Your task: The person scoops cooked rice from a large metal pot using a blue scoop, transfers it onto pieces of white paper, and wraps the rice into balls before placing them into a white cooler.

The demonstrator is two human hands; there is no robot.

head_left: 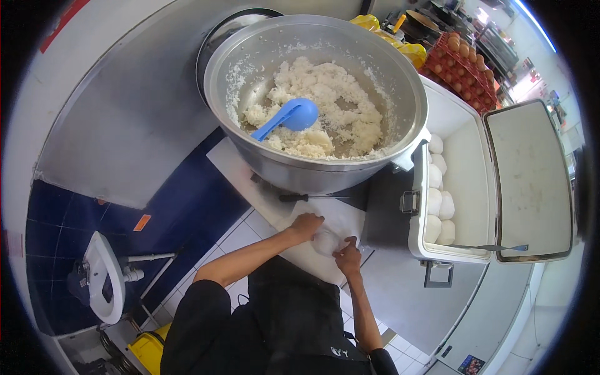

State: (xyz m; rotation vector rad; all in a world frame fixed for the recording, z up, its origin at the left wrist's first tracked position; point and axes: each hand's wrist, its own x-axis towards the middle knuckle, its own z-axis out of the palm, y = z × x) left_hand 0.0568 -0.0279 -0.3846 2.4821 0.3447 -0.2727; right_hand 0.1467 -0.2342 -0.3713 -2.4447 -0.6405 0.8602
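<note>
A portion of white rice (pixel 325 242) lies in a thin, clear plastic wrapper (pixel 340 215) on the white work surface (pixel 299 253) in front of me. My left hand (pixel 306 226) is closed on the wrapper's left edge, and my right hand (pixel 347 255) pinches its right side. Whether the wrapper is a bag or a sheet, I cannot tell. Just beyond my hands stands a large metal pot (pixel 300 178) with loose cooked rice (pixel 337 94) inside. A blue rice scoop (pixel 299 115) rests on that rice. A knife with a black handle (pixel 294 197) lies near the pot's base.
To the right, an open white cooler box (pixel 465 169) holds several rounded white portions (pixel 440 206); its lid (pixel 531 181) is swung outward. Egg trays (pixel 459 78) stand behind it. A round metal lid (pixel 231 28) leans behind the pot. At lower left is a small sink (pixel 103 278).
</note>
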